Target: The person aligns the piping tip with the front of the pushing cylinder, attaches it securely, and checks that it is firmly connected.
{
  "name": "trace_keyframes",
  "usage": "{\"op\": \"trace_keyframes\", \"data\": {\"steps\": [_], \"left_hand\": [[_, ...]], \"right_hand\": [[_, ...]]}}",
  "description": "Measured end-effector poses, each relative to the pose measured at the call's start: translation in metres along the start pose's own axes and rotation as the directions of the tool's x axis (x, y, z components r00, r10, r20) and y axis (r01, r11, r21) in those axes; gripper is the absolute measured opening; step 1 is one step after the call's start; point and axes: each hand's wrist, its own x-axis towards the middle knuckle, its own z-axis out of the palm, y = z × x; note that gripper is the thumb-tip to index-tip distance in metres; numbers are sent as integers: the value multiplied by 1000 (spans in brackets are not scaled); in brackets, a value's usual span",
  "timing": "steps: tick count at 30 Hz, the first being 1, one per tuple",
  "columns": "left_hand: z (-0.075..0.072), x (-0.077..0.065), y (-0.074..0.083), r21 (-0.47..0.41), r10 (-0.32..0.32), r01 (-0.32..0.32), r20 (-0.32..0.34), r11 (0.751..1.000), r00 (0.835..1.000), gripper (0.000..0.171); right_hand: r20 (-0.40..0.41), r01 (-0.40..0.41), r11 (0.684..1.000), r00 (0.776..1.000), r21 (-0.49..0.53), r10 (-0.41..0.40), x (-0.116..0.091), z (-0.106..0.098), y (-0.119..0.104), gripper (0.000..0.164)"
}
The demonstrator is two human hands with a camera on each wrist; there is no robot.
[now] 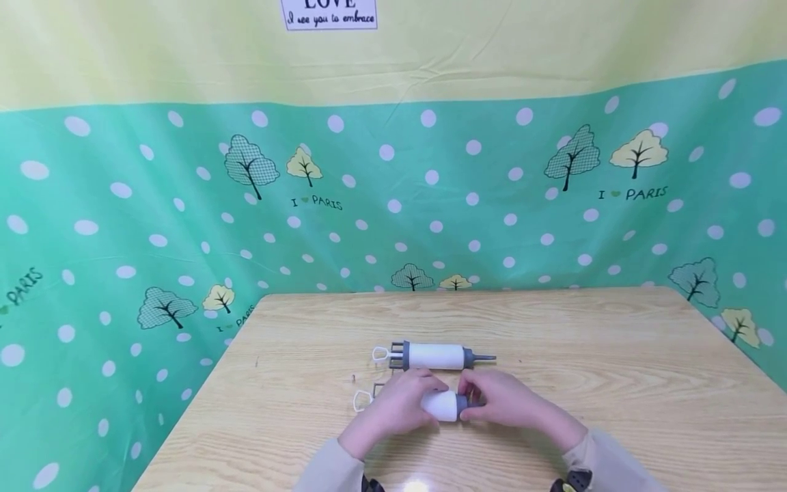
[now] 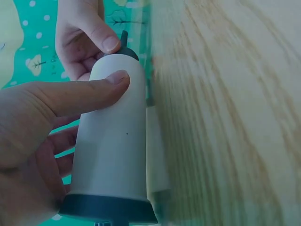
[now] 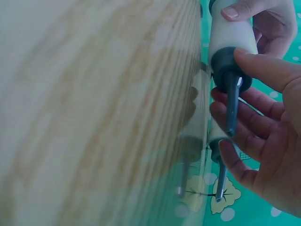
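My left hand point(image 1: 402, 398) grips the white barrel of a syringe-shaped dispenser point(image 1: 440, 406), its thumb lying across the top in the left wrist view. Dark grey caps close both ends of the barrel, and a white loop handle point(image 1: 363, 401) sticks out to the left. At the other end, my right hand point(image 1: 507, 398) holds the grey nozzle cap point(image 3: 225, 66) between thumb and fingers. A thin nozzle point(image 3: 232, 106) points out past those fingers. Just behind lies a second, similar dispenser point(image 1: 436, 357), its nozzle also to the right.
Both dispensers are on or over a light wooden table point(image 1: 295, 437). A green and yellow printed cloth point(image 1: 369, 171) hangs behind it and at the sides. A tiny dark speck point(image 1: 353, 378) lies left of the dispensers.
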Motion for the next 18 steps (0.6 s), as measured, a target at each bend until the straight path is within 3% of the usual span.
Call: {"op": "trace_keyframes", "data": {"steps": [7,18], "left_hand": [[5,0,-1,0,7,-7,6,1000,1000,53],[0,-4,0,30,-2,2,0,1000,1000,54]], "right_hand": [[16,-21,1000,1000,-18,21,0,0,-1,26],[34,-20,1000,999,-19,20,-6,-6,6,30]]}}
